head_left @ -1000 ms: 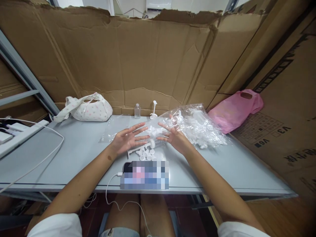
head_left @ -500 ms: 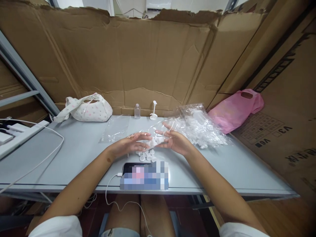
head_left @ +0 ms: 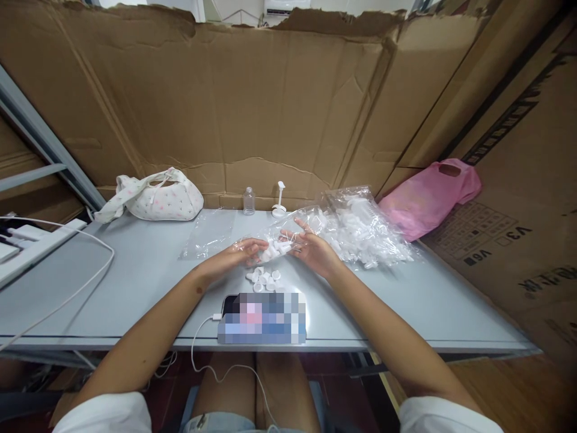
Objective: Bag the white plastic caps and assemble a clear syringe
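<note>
Between my two hands is a clear plastic bag with small white plastic pieces gathered in it. My left hand has the bag's left side between its fingers and thumb. On the other side my right hand is open, fingers spread against the film. Just below the bag, several white caps lie in a loose pile on the grey table. A larger clear bag full of white pieces lies to the right of my right hand.
A small clear bottle and a white pump-like part stand at the back. A flat clear bag, a patterned white pouch, a pink bag and a charging phone lie around. Cardboard walls the back.
The white pieces in the bag have shifted slightly left and up. My right hand has moved a little left and its fingers spread over the film; the left fingers have closed in on the bag.
</note>
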`<state>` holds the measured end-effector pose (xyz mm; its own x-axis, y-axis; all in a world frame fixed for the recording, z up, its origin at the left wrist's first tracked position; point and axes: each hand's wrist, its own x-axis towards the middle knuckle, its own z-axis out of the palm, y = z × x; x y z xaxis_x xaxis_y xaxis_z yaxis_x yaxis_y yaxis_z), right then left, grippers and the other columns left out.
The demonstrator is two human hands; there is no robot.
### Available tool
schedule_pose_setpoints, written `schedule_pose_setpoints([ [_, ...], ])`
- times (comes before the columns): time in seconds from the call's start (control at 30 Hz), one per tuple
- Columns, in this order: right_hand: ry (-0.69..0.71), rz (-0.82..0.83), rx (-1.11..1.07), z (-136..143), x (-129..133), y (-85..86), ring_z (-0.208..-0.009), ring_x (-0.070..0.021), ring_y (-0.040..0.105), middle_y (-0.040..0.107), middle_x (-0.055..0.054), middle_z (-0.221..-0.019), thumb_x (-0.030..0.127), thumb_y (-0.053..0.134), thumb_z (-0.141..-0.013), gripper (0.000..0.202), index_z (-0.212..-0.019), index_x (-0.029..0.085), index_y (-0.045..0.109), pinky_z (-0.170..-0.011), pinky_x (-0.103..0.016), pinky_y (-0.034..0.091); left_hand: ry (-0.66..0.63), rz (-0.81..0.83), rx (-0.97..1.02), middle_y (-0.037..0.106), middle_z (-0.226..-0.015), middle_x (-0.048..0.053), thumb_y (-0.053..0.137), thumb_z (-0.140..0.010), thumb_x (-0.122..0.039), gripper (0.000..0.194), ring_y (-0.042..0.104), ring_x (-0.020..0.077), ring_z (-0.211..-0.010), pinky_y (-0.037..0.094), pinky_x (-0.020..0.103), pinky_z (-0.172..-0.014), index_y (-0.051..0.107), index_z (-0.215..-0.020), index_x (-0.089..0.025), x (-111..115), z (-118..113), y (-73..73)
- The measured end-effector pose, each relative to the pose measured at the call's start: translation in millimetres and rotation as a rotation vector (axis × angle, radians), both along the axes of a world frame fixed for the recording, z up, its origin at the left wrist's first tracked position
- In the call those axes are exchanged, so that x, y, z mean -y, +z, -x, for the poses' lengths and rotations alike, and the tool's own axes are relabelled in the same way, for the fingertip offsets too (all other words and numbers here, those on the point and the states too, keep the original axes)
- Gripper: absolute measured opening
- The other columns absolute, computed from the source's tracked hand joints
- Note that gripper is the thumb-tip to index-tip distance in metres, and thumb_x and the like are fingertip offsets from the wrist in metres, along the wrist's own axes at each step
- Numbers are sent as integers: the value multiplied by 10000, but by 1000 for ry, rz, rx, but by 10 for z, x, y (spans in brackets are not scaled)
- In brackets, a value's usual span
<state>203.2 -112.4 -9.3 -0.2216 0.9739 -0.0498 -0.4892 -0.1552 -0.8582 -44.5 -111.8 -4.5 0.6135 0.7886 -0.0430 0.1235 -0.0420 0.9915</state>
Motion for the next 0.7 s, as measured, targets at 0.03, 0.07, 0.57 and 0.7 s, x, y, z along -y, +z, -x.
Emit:
schedule_pose_setpoints([
  [0.03,-5,0,-8,-7,-9,2,-927,-204,698,729,-1,-1020,217,626,-717,571,-1252,322,456,-783,-360,539,14,-10,-25,551,-1336,84,511,-875,-567,471,546,242,-1067,391,388,-940,628,-1211,-259,-8,-5,-11],
  [0.07,-7,0,-15,-16,-15,5,-928,-201,699,730,3,-1017,211,623,-716,579,-1257,326,455,-776,-354,540,28,-19,-45,564,-1318,82,521,-865,-574,476,544,242,-1058,390,392,-942,636,-1200,-256,-14,-12,-19],
  [0.57,-7,-133,19,-200,52,160,-1054,-250,669,680,-33,-1166,234,640,-781,627,-1360,346,428,-933,-476,509,139,-153,-208,672,-1048,90,556,-831,-589,477,572,210,-894,436,335,-767,691,-1086,-209,-54,-59,-64],
  [0.7,4,-175,56,-228,59,195,-1084,-259,654,673,-24,-1181,290,674,-786,574,-1319,367,474,-995,-523,468,136,-131,-180,659,-996,80,600,-806,-568,467,573,180,-822,409,272,-633,679,-1071,-192,-79,-47,-97],
])
